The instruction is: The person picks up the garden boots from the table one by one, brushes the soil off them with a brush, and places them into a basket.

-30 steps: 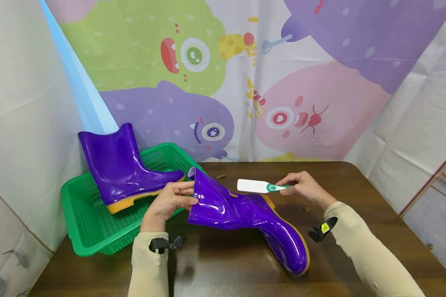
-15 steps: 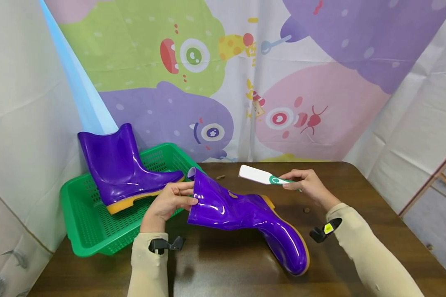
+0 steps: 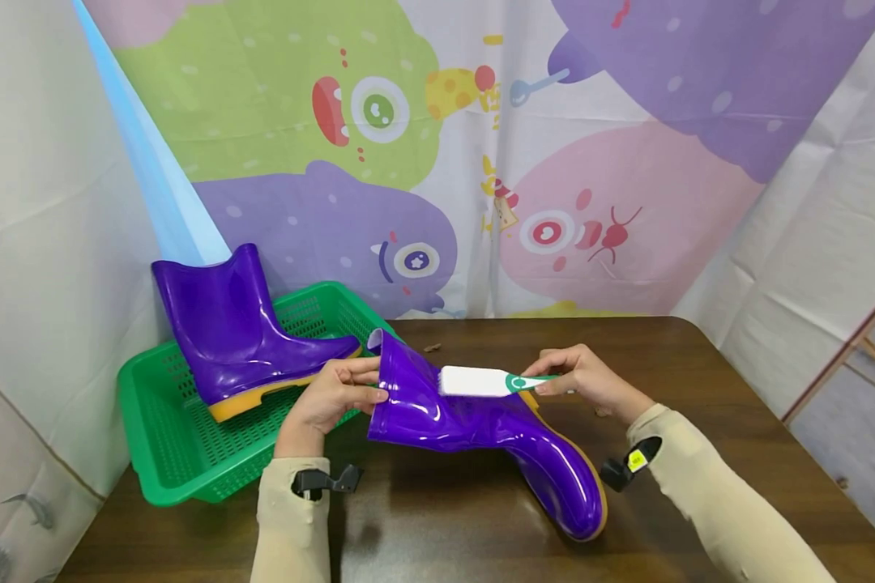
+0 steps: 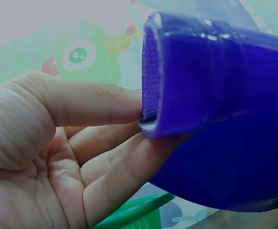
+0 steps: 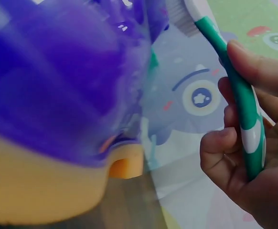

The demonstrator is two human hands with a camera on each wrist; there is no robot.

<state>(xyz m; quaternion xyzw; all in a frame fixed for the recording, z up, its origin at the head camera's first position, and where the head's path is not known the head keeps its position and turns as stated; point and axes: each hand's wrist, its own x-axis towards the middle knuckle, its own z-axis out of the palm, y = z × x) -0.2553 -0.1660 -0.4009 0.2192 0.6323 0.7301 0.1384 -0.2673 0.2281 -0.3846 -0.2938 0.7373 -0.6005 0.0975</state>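
A glossy purple rain boot (image 3: 423,409) with a yellow sole lies over the dark table, its toe pointing to the front right. My left hand (image 3: 335,394) pinches the boot's top rim; in the left wrist view the thumb is at the opening and the fingers are under the edge. In my right hand (image 3: 586,380) is a scrubbing brush (image 3: 477,381), gripped by its green and white handle (image 5: 244,105). The brush's white head overlaps the boot's shaft in the head view, bristles (image 5: 182,16) turned toward the boot. A matching boot (image 3: 226,332) stands in the green basket.
The green plastic basket (image 3: 140,437) sits at the table's left side, by the white curtain. Small brown bits (image 3: 433,348) lie on the wooden table (image 3: 671,356) behind the boot. A cartoon-printed cloth (image 3: 474,146) hangs along the back.
The brush first lifted back off the boot, then came down and left onto the shaft with my right hand. It now covers the brown bit seen there earlier. The left hand stays put.
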